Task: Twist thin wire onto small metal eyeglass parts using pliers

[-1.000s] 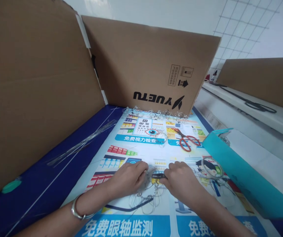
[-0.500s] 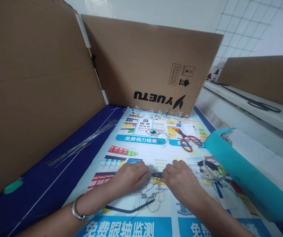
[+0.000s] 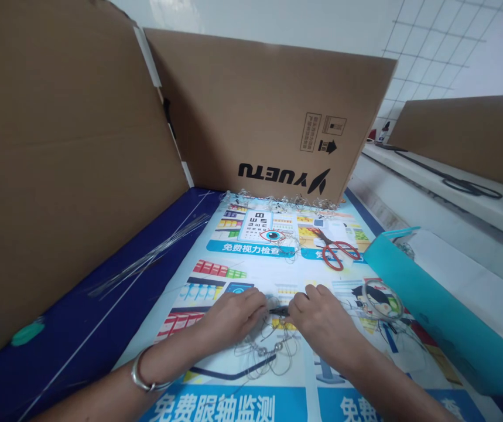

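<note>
My left hand [image 3: 236, 316], with a silver bangle [image 3: 136, 370] on its wrist, is closed at the left side of a tangle of thin wire [image 3: 280, 351] with small clear beads. My right hand [image 3: 319, 316] is closed in a pinch just across from it. Between the hands lies a dark, narrow, pointed tool [image 3: 280, 311], whose rear end goes into my right fingers. The loops of wire hang down below my left fingertips over the printed sheet [image 3: 269, 272]. What my left fingertips pinch is too small to make out.
Red-handled scissors [image 3: 339, 253] lie beyond my right hand. A wire coil [image 3: 383, 299] and a turquoise box [image 3: 435, 316] are at the right. Straight wires [image 3: 150, 255] lie at the left. Beaded wire pieces [image 3: 277, 204] line the cardboard wall [image 3: 260, 111].
The dark tool between my hands shows more plainly, and the wire loops below have shifted slightly. Both hands keep nearly the same place and grip.
</note>
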{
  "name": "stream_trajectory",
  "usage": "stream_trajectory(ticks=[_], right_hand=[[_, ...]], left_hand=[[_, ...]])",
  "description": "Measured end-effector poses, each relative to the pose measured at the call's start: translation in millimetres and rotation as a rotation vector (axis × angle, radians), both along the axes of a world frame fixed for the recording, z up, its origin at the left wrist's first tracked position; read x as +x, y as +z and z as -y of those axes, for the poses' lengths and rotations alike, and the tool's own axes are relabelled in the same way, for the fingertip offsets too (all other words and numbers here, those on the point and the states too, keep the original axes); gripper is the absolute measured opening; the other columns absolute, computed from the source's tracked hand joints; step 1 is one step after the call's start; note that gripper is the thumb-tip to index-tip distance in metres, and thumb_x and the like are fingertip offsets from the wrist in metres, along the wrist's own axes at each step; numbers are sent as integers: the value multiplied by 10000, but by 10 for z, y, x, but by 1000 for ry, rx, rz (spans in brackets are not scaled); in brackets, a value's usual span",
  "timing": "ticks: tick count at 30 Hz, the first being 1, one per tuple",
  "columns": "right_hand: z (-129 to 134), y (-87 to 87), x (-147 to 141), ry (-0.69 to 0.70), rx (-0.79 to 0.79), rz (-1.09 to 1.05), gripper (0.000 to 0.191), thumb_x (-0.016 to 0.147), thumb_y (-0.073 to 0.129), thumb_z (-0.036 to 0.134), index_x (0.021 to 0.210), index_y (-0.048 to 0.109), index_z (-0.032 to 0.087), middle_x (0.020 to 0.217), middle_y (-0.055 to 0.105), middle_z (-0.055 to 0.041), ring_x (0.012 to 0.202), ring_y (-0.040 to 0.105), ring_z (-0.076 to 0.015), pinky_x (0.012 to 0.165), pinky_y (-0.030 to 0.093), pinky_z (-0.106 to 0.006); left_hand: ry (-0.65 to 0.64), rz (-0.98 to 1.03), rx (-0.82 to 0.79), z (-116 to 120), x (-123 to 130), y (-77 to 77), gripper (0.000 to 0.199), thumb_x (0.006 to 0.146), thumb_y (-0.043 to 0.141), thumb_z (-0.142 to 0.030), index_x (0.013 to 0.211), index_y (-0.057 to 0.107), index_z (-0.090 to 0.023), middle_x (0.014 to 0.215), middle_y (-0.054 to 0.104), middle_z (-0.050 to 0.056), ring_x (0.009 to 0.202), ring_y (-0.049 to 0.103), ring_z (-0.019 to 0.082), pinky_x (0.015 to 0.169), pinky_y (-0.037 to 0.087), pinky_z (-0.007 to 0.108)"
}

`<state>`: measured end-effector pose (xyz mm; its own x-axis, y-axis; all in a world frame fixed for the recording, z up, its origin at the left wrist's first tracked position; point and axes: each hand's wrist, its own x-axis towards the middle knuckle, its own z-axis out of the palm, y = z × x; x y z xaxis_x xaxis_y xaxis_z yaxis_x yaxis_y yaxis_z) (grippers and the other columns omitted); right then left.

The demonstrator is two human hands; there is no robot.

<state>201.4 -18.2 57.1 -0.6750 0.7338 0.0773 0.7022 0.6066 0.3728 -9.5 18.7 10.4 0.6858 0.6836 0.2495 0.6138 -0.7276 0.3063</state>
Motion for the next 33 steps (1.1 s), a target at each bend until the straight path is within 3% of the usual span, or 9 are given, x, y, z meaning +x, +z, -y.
stream_trajectory(ticks=[9,15,24,33], right_hand=[[2,16,24,40,13,-9,108,773,493,62,759,499,169,710,504,-44,695,443,-202,595,283,-339],[0,10,44,40,11,-27,93,782,499,73,774,506,166,717,514,-46,700,445,-200,604,291,-336],[-19,-53,66,7,-22,-85,107,856,480,217,777,530,163,728,534,-59,723,451,-194,627,296,-329],[-26,-168,85,-47,-50,-197,207,868,470,328,751,542,173,730,537,-49,728,444,-198,634,261,-341]], left_hand=[[46,-79,61,-13,81,-51,140,862,392,-187,810,521,-182,735,593,3,616,561,135,507,328,222],[2,-125,93,-25,93,-68,140,849,395,-174,784,519,-169,713,578,17,597,537,131,485,308,217],[-49,-20,-94,-41,23,22,150,875,366,-166,832,507,-191,783,541,5,673,529,128,576,376,219],[-59,72,-128,-56,24,-64,147,882,371,-168,888,518,-170,800,577,30,723,547,144,649,418,245]])
